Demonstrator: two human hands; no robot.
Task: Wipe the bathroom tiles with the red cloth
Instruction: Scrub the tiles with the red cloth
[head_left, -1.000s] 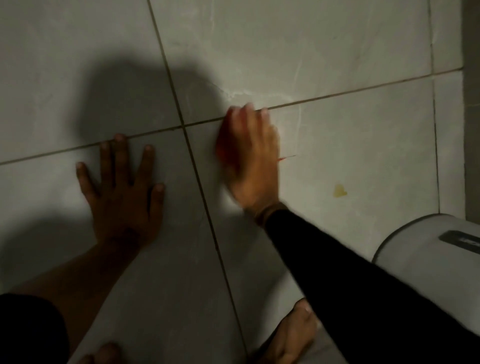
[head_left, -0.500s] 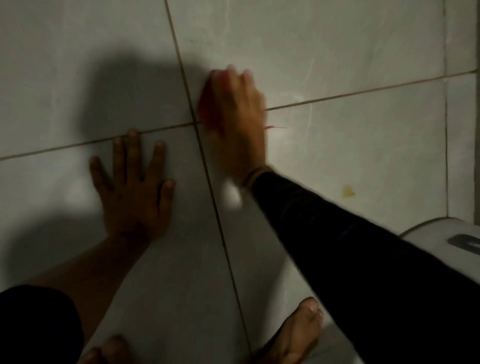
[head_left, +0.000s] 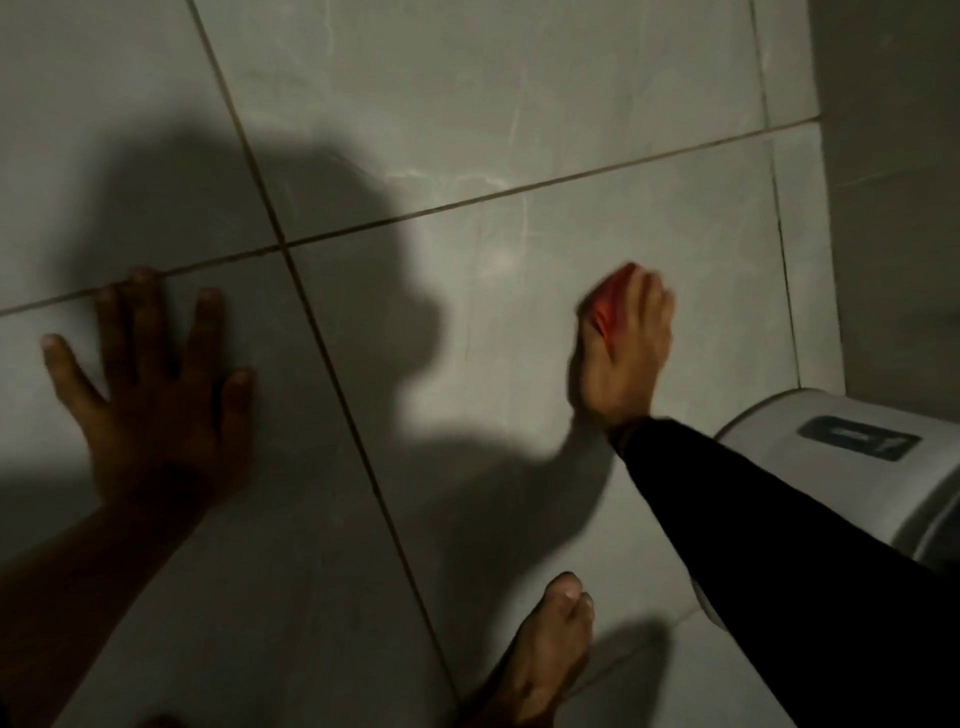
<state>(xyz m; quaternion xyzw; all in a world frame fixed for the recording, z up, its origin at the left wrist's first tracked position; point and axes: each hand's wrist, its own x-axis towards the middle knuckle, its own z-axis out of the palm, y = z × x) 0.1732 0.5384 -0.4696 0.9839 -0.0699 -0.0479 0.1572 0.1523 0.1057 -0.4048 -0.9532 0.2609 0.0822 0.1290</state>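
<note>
The right hand (head_left: 626, 338) presses the red cloth (head_left: 608, 312), mostly hidden under its fingers, on the floor tiles (head_left: 597, 104). The left hand (head_left: 156, 395) lies open and flat. The bin (head_left: 841, 467) label is too blurry to read.

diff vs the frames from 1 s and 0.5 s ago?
Right hand with the red cloth swept right, from the grout cross to the tile beside the white bin, now covering the yellow spot's area. Cloth stays gripped. Left hand stays flat by the grout line.
</note>
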